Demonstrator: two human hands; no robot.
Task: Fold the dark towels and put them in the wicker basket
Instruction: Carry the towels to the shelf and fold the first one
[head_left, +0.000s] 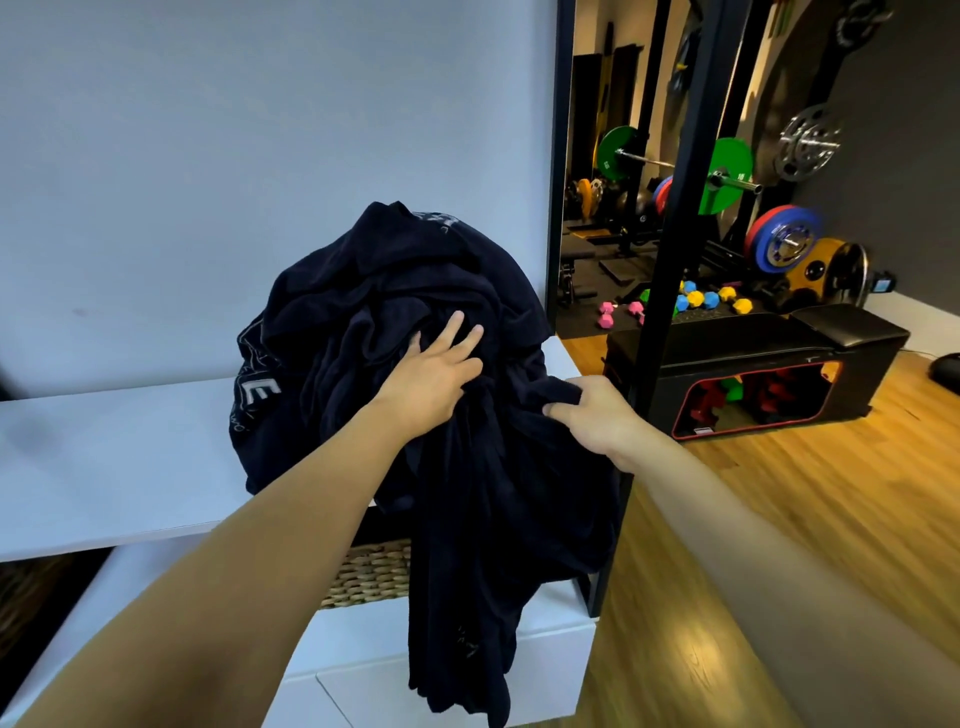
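Note:
A crumpled heap of dark navy towels stands on the right end of a white shelf unit. One dark towel hangs from the heap down over the shelf's front. My left hand rests on the heap with its fingers spread and straight. My right hand grips a fold of the hanging towel near its top. The wicker basket sits in the compartment under the shelf top, mostly hidden by my left arm and the hanging towel.
A pale wall rises behind the shelf. A black post stands just right of the heap. Beyond it are a black weight bench, barbells with coloured plates and small dumbbells. A wooden floor lies to the right.

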